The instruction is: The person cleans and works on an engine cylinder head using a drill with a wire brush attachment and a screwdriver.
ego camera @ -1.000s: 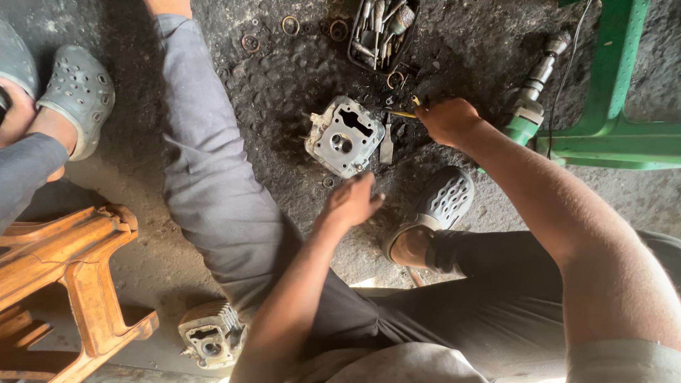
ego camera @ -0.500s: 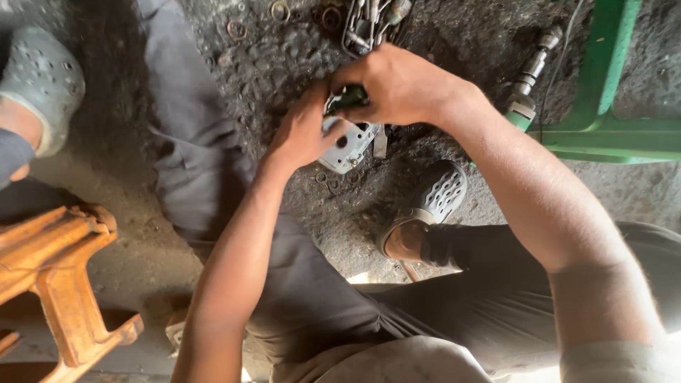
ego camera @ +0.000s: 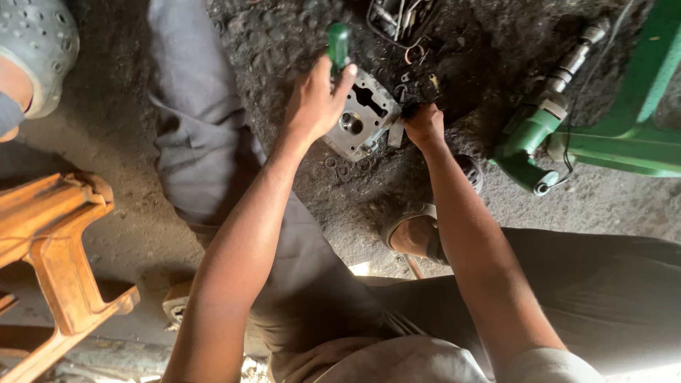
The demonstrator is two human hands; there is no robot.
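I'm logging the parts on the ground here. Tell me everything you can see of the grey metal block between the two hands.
The grey metal block is a cast piece, dull and grimy, with a roughly square face, a rectangular cut-out near its top and a round bore lower down. It lies tilted on the dark, oily ground. The left hand, gripping a green-handled tool, rests against its left edge; the right hand touches its right side.

Around the metal engine part (ego camera: 363, 122), free room was small. Loose tools (ego camera: 401, 15) crowded the far side, a green machine (ego camera: 603, 135) blocked the right, and an orange wooden stool (ego camera: 53, 241) stood near left. Bare floor (ego camera: 113, 142) lay left.
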